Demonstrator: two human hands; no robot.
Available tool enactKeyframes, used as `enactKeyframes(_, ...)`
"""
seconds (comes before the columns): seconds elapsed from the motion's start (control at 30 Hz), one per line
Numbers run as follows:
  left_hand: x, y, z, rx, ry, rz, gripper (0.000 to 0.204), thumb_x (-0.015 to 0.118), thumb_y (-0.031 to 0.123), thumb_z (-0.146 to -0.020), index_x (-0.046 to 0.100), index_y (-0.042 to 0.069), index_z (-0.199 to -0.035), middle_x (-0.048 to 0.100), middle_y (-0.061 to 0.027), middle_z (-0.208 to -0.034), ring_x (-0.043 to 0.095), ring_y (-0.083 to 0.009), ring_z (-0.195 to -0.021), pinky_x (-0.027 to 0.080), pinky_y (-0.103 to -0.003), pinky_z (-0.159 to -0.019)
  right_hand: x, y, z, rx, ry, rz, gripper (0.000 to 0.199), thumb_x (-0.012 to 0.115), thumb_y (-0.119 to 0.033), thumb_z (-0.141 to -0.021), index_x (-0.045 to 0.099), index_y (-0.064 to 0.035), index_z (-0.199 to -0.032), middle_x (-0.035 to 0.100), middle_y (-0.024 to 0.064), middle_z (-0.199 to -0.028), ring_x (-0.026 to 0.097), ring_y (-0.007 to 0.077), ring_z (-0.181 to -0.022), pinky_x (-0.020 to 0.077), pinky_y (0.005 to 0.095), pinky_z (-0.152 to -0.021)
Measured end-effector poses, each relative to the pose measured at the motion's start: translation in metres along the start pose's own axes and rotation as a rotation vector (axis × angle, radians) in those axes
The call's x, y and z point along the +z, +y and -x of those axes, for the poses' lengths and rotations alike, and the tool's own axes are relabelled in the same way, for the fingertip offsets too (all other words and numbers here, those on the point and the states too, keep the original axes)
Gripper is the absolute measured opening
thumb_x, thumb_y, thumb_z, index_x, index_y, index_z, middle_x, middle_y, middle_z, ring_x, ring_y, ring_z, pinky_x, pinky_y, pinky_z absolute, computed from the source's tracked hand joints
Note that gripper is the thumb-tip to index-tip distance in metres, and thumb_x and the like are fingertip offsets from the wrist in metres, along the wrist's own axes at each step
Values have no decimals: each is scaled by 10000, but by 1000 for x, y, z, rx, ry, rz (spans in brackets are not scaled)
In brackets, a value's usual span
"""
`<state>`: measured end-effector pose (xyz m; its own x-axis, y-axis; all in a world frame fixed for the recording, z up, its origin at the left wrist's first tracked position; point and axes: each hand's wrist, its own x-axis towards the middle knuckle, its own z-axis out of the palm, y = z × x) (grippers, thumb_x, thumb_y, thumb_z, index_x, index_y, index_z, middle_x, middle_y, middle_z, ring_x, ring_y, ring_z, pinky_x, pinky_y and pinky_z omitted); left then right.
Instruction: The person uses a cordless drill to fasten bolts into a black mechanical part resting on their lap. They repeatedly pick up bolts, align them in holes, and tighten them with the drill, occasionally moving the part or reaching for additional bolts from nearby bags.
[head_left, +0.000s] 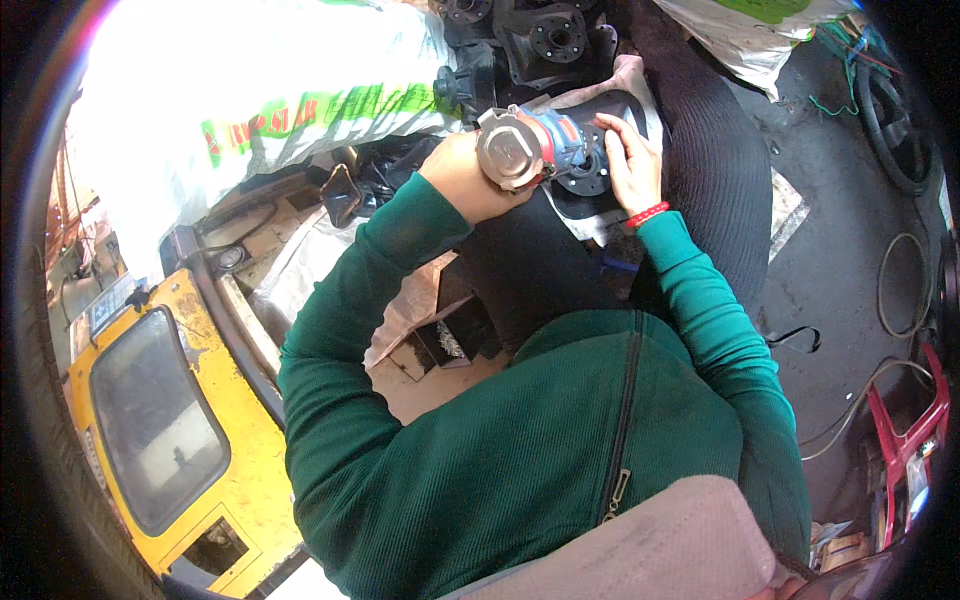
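Mid-grind, upper centre: left hand point(462, 178) holds grinder point(528, 147) on black flange point(590, 175), right hand point(628, 152) pressed flat steadying it; keep steady.

Large white woven sack point(250, 110) with green and red print at upper left; another white sack point(745, 35) at upper right.

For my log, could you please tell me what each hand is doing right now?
Left hand: closed on a blue power tool.
Right hand: resting on a black flanged part; grip unclear.
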<state>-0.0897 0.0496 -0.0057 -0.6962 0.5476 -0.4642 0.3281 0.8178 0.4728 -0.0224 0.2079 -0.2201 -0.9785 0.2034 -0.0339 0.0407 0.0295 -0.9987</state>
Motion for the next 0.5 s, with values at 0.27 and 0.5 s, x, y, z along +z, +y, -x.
enactKeyframes(0.27,6,-11,-5,-126,-67,-15,376,773,312,-634,657,48,-875,667,-154,-762,664,-320,-726,540,-385,-652,10,12,2,-134,131,258,220,493,-151,-910,692,-78,-971,682,80,-997,617,236,-1022,411,348,-901)
enactKeyframes(0.5,11,-18,-9,-110,-110,5,377,769,294,-611,657,43,-868,666,-153,-752,664,-324,-713,544,-390,-649,11,19,7,-132,162,255,203,517,-180,-898,698,-114,-963,686,42,-996,623,184,-1000,380,327,-889)
